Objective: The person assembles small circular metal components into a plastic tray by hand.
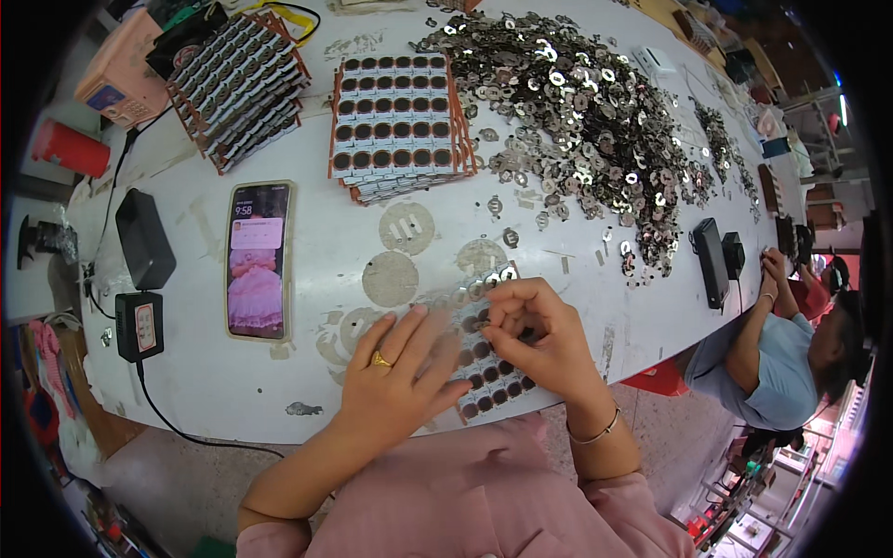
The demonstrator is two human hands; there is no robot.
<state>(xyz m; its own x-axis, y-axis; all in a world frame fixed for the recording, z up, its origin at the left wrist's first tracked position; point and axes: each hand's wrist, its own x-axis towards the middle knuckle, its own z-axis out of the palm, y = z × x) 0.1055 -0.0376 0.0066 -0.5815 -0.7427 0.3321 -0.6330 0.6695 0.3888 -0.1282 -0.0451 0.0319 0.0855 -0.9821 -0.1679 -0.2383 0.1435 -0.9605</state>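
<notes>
Pink shirt (437,502) of the wearer, lower centre of the head view, with the two hands working above it on a white counter (205,381). Between the hands, just right of the frame's centre, lies a circuit-board panel (496,383) bearing rows of dark discs. It extends from near the shirt towards the upper part of the frame, its rows climbing to the right; bright metal pieces line its far end. Its left margin is partly covered, so its true long axis cannot be settled; the exposed part runs away from the wearer, leaning slightly to the upper left.

The right hand (551,344) reaches over the panel from the right, thumb and index fingertips pressed together on a small piece (483,325) too small to identify; its fingertips are the nearer to the panel's middle. The left hand (395,372), blurred at the fingers, is spread palm down along the panel's left side; whether it presses on the panel cannot be told.

Beyond, upper centre: a stack of similar panels (391,107). Upper right: a broad heap of metal clips (595,121). Left: a smartphone (256,279), screen lit.
</notes>
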